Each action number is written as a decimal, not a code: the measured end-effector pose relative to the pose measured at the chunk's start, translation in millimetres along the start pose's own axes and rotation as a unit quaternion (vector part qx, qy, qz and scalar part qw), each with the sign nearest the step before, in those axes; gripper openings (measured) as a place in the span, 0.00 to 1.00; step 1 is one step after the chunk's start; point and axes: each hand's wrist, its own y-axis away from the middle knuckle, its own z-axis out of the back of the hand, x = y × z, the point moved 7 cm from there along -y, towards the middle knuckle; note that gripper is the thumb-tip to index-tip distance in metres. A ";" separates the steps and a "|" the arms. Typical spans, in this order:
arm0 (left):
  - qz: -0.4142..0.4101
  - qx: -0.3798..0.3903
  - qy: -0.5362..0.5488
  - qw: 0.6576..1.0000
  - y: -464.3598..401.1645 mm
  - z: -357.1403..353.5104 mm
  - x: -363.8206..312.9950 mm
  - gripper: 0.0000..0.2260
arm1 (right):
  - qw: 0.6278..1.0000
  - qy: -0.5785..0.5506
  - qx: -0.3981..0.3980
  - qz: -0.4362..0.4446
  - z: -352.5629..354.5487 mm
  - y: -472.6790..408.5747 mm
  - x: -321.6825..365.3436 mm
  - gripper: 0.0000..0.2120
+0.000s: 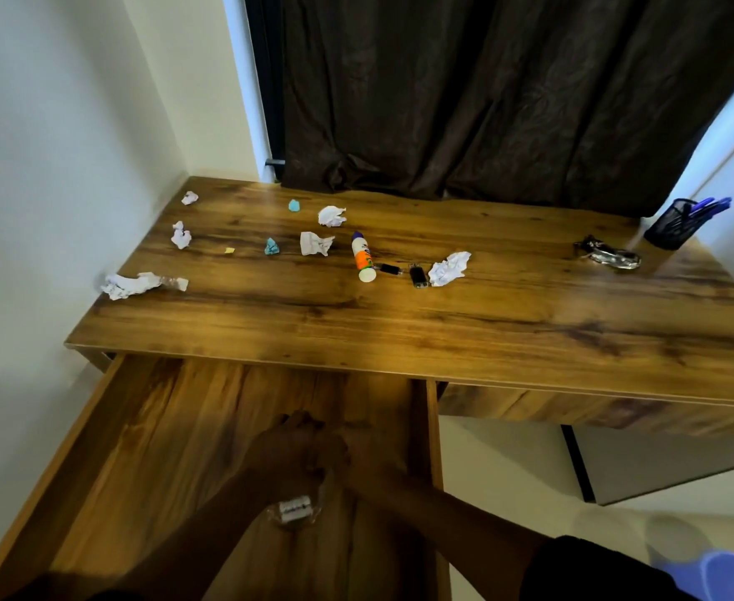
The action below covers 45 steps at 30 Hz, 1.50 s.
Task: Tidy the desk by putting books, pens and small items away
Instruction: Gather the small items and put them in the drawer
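A wooden desk fills the middle of the frame, a dark curtain hanging behind it, with its left drawer pulled wide open across the lower left. Both hands sit low over that drawer at bottom centre, the left hand and right hand pressed close together; motion blur hides their fingers, so whether they are loose, clenched or holding something cannot be told. A small clear packet lies on the drawer floor just below the wrists.

What remains to clear lies up-frame from the hands, well apart across the desk's front edge. Nearest, at centre, is a glue stick, its long axis running almost straight toward the drawer, with two small black items touching or just beside it and a crumpled paper ball to their right. The right hand looks marginally closer to this cluster. More paper wads and blue scraps scatter toward the upper left. At far right stand a mesh pen holder with blue pens and a crinkled dark wrapper. Nothing stands between hands and glue stick.
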 end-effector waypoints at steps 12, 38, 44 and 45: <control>0.027 -0.221 0.005 0.975 -140.3 155.7 -54.9 0.14 | 0.981 0.158 -0.112 0.030 194.0 -89.0 -56.6 0.17; 0.070 -0.094 -0.190 0.975 -338.8 166.3 -74.9 0.10 | 0.955 0.275 -0.069 0.088 261.7 -217.7 -130.5 0.33; 0.032 -0.125 -0.158 0.979 -321.9 173.8 -83.8 0.10 | 0.965 0.221 -0.122 0.072 278.7 -199.0 -123.3 0.31; 0.014 -0.145 -0.152 0.978 -313.4 175.1 -85.6 0.09 | 0.966 0.213 -0.125 0.074 282.0 -192.7 -121.2 0.32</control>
